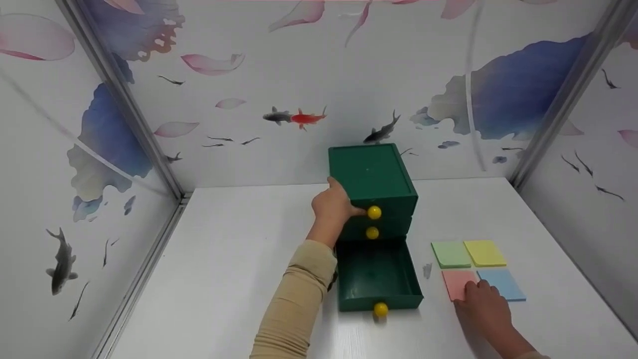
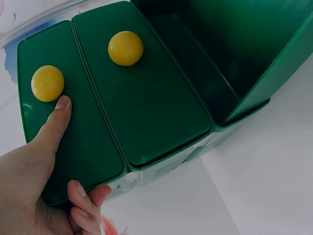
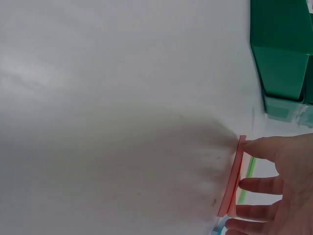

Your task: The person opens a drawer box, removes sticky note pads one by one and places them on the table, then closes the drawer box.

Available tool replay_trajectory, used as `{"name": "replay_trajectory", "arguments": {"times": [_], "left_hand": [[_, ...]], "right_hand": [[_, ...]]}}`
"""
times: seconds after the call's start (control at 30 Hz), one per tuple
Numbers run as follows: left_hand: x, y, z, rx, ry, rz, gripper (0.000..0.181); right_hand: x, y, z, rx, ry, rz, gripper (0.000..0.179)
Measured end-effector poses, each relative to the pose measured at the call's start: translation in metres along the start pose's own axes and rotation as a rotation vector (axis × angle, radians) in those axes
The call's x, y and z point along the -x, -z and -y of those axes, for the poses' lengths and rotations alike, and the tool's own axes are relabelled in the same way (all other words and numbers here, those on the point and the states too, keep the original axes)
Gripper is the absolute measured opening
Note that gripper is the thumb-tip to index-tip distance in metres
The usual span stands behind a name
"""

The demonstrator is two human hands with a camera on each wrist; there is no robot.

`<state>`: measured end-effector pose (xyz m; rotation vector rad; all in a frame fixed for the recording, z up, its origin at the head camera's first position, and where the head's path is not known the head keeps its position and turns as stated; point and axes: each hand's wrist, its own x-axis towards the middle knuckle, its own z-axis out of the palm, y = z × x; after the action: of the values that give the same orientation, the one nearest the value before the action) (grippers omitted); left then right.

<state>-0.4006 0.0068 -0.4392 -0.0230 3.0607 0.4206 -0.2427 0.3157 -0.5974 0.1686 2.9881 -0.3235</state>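
In the head view my left hand (image 1: 333, 202) holds the left front corner of a green drawer cabinet (image 1: 371, 169). Its thumb lies on the top drawer's front beside a yellow knob (image 2: 48, 83), and the other fingers bend around the cabinet's side. The bottom drawer (image 1: 371, 274) stands pulled out, with nothing visible inside. My right hand (image 1: 486, 304) has its thumb and fingers on a pink sticky note pad (image 1: 456, 284), spread across it. In the right wrist view, the pink pad's edge (image 3: 230, 183) shows two layers parting toward the lower end.
Beside the pink pad lie a blue pad (image 1: 506, 285), a green pad (image 1: 451, 254) and a yellow pad (image 1: 485, 253). Everything stands on a white table (image 1: 224, 259). Printed panels with fish and petals (image 1: 239, 89) enclose it at the back and both sides.
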Motion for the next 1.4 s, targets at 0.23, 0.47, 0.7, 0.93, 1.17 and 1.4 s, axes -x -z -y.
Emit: {"name": "replay_trajectory", "arguments": {"times": [0.23, 0.47, 0.7, 0.93, 1.17, 1.4], "left_hand": [[0.002, 0.002, -0.001, -0.002, 0.021, 0.005, 0.128], [0.002, 0.002, -0.002, -0.009, 0.033, 0.025, 0.13], [0.002, 0.001, -0.002, 0.011, 0.027, 0.016, 0.129], [0.0, 0.001, -0.002, 0.01, 0.036, 0.031, 0.13], [0.001, 0.0, -0.001, -0.001, 0.026, 0.012, 0.128], [-0.001, -0.001, -0.002, 0.018, 0.029, 0.018, 0.13]], "right_hand": [[-0.005, -0.005, -0.001, -0.035, -0.042, 0.018, 0.05], [-0.008, -0.005, -0.006, -0.071, -0.052, 0.064, 0.049], [-0.005, -0.005, -0.008, -0.079, -0.045, 0.047, 0.048], [-0.004, -0.003, -0.006, -0.069, -0.049, 0.05, 0.047], [-0.002, 0.001, -0.002, -0.047, -0.047, 0.045, 0.044], [0.011, 0.013, 0.012, -0.011, 0.007, -0.01, 0.049]]}}
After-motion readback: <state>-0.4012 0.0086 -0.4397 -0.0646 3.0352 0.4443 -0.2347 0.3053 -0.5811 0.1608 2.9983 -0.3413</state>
